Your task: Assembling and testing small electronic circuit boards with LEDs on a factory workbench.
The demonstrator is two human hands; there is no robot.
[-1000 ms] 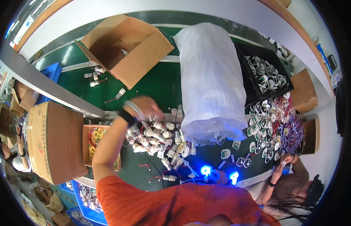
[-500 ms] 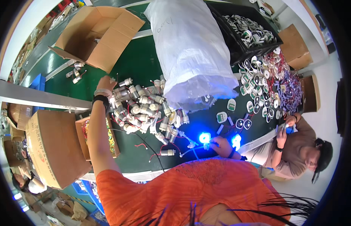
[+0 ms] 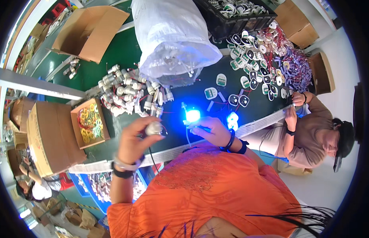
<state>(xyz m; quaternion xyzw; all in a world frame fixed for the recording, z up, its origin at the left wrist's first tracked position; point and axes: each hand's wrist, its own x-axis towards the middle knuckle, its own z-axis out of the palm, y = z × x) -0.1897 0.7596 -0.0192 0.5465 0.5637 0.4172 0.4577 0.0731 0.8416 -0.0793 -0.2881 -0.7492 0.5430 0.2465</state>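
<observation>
My left hand (image 3: 133,139) is closed around a small motor pump (image 3: 154,128), a short cylinder with a white end and thin red wire, raised in front of my body. My right hand (image 3: 214,131) pinches a small part with a glaring blue light (image 3: 193,115); the glare hides its shape. A pale tube hangs below it. Beyond my left hand lies a heap of silver-and-white motor pumps (image 3: 127,89). Right of the lit part, a second blue light (image 3: 232,120) glows near the table edge.
A large white plastic bag (image 3: 168,35) lies across the green table (image 3: 176,97). Oval circuit parts (image 3: 248,65) and purple-wrapped wires (image 3: 293,67) are piled at right, below a black crate (image 3: 248,20). Coloured rings fill an open box (image 3: 89,123). A co-worker (image 3: 311,139) sits at right.
My left hand has come back from the pump heap toward my body, now with a motor pump in it. My right hand still pinches the lit part. The view has shifted.
</observation>
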